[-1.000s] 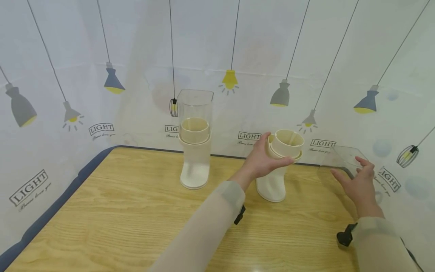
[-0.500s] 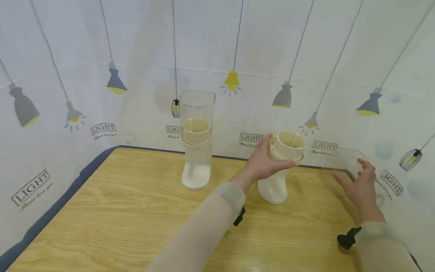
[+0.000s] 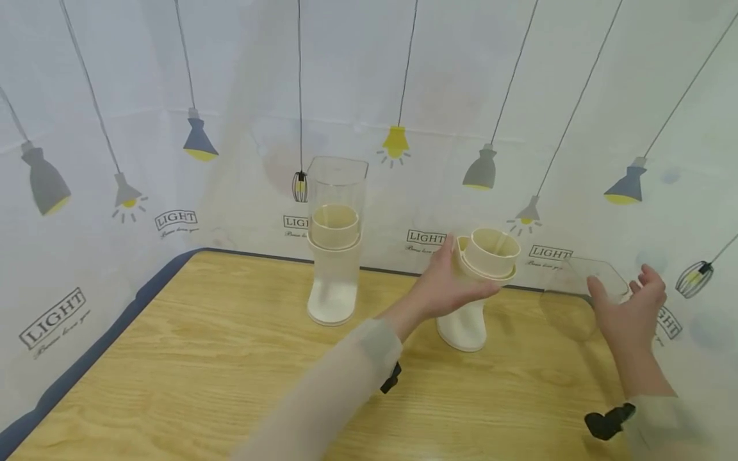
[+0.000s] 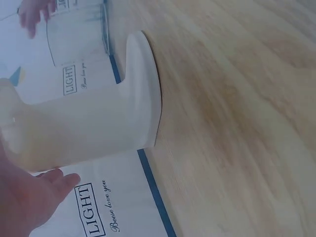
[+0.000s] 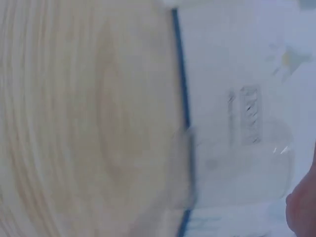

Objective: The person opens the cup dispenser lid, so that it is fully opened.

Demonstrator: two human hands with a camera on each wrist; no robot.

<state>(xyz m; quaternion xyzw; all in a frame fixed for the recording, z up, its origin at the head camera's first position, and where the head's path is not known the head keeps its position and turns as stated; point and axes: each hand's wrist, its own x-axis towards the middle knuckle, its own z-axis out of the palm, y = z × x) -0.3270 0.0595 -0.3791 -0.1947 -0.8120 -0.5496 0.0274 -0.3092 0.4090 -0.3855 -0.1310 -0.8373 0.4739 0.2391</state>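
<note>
In the head view my left hand (image 3: 444,288) grips the upper part of a cream boot-shaped dispenser stand (image 3: 468,323), thumb across its front. The stand is upright, with a round cream collar (image 3: 497,253) on top. In the left wrist view the same stand (image 4: 94,121) appears sideways, above the left hand (image 4: 29,195). A clear plastic container (image 3: 571,307) stands at the table's back right. My right hand (image 3: 631,320) is just right of it, fingers spread and loosely bent, holding nothing. Only a fingertip of the right hand (image 5: 303,205) enters the right wrist view, near the clear container (image 5: 237,170).
Left of the held stand is a similar cream dispenser (image 3: 333,288) topped by a clear container (image 3: 340,179). Everything stands on a wood-grain table (image 3: 202,365). Behind rises a white backdrop (image 3: 248,160) printed with hanging lamps, with a blue strip (image 3: 271,256) along the table's back edge.
My right hand has moved right, away from the clear container that it was around. The left hand stays on the stand. The head view has shifted slightly.
</note>
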